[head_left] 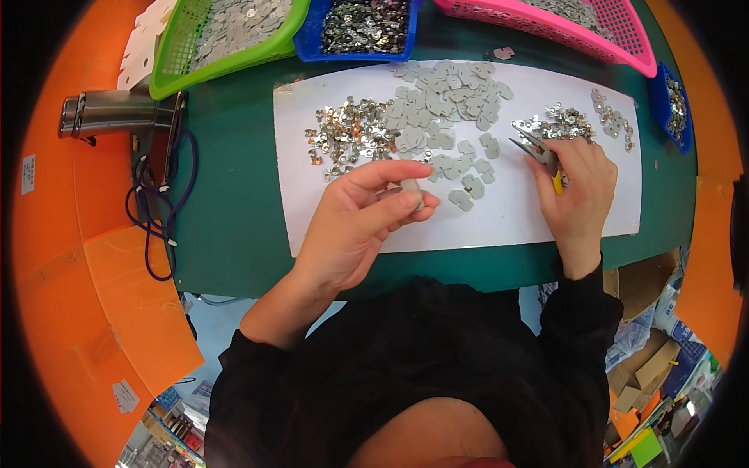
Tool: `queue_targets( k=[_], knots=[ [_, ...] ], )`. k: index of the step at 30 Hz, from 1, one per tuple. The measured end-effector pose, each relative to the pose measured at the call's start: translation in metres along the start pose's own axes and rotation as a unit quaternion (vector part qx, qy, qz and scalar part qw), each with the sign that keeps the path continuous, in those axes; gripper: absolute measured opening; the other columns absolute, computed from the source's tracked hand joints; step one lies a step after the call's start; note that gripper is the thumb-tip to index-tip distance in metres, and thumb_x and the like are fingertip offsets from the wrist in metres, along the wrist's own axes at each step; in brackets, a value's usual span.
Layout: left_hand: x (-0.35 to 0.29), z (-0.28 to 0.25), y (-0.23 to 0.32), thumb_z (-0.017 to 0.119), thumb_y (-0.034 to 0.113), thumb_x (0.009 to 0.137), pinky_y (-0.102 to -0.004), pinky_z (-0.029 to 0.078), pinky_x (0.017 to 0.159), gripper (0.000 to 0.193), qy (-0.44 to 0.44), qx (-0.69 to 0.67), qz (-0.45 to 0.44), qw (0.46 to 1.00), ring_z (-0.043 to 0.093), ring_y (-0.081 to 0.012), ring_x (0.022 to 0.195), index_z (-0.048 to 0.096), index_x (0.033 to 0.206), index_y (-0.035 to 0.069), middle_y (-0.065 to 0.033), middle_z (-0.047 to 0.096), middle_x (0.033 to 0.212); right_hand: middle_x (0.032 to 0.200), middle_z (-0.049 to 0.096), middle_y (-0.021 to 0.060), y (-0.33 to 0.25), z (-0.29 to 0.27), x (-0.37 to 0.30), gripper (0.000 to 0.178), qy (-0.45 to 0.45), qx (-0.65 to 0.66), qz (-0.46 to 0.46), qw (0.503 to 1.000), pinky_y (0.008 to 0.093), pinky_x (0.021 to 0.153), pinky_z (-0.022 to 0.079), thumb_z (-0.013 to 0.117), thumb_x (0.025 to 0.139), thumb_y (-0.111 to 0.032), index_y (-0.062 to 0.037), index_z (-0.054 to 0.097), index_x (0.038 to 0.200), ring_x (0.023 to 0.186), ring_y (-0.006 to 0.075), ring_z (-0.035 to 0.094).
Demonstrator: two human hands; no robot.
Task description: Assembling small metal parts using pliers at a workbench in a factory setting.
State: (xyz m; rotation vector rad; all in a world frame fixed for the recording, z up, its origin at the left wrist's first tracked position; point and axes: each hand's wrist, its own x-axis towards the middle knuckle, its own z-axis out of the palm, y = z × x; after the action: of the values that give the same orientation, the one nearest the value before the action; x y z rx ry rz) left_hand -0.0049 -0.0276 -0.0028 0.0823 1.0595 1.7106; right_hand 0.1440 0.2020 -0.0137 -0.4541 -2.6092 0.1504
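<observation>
One grey piece pinched at tip of left grip.

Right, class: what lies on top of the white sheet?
The white sheet holds heaped, scattered grey pieces and piles of small metal parts. What lies beneath these, the left hand and the right hand with its pliers is covered.

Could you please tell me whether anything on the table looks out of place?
One small flat piece does: it lies on the green table, off the white sheet, near the pink basket, while the grey pile sits on the sheet.
</observation>
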Motion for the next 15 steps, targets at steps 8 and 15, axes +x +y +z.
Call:
queue_targets(
  k=[8, 15],
  knots=[
    [0.011, 0.004, -0.005, 0.067, 0.001, 0.089, -0.0294, 0.054, 0.085, 0.033, 0.026, 0.016, 0.030, 0.999, 0.067, -0.0176, 0.091, 0.062, 0.122, -0.001, -0.0057, 0.066, 0.097, 0.080, 0.058, 0.0046, -0.007, -0.004, -0.003, 0.017, -0.014, 0.098, 0.045, 0.994, 0.0319, 0.072, 0.039, 0.074, 0.081, -0.007, -0.0043, 0.063, 0.094, 0.078, 0.0190, 0.054],
    [0.009, 0.010, -0.010, 0.066, -0.004, 0.088, -0.0284, 0.053, 0.084, 0.038, 0.015, 0.181, 0.115, 0.977, 0.063, -0.0135, 0.085, 0.061, 0.126, -0.003, -0.0045, 0.065, 0.093, 0.084, 0.062, 0.0040, -0.062, -0.023, 0.015, 0.011, -0.092, 0.491, 0.175, 0.848, 0.0250, 0.072, 0.043, 0.070, 0.085, -0.003, 0.0015, 0.064, 0.093, 0.077, 0.0117, 0.056]
  ],
)
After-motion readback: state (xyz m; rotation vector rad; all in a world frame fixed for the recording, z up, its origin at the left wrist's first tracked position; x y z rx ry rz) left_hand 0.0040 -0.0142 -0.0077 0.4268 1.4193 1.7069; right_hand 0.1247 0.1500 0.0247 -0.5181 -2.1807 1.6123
